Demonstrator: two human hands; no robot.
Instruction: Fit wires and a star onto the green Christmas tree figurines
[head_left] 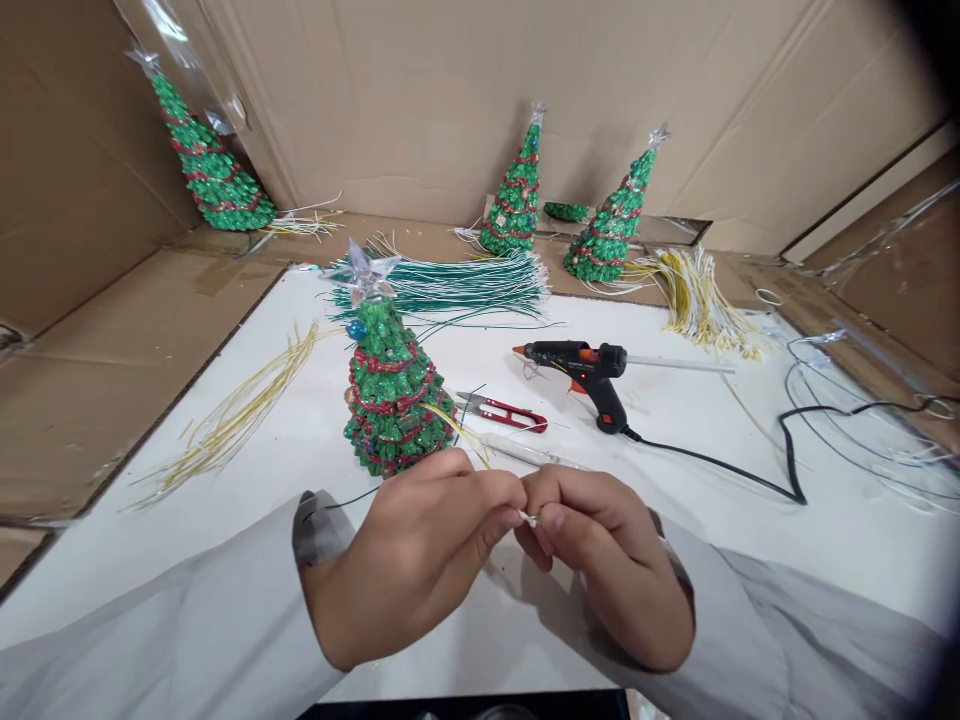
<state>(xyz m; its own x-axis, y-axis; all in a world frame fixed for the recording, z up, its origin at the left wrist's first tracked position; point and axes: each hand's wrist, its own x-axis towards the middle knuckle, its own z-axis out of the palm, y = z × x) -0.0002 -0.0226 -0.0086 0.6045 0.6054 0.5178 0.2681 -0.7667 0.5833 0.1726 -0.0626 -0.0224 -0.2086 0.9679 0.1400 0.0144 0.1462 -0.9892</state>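
Note:
My left hand point(435, 540) and my right hand point(604, 555) meet at the front of the table, fingertips pinched on the short whitish twisted wire ends point(529, 519) between them. Yellow wires point(459, 423) run from the side of the nearest Christmas tree figure point(394, 390) towards my fingers, where my left hand hides their course. This green glittery tree with red garlands and a clear star stands upright just behind my left hand. Red-handled thread snips point(510, 412) and a white pen-like tool point(525, 452) lie beyond my fingers.
A black glue gun point(581, 370) lies at right, its cord point(720, 465) trailing rightwards. Bundles of green wires point(465, 285), yellow-white wires point(701, 300) and loose yellow wires point(232, 415) lie around. More trees point(514, 200) stand along the cardboard wall point(390, 110).

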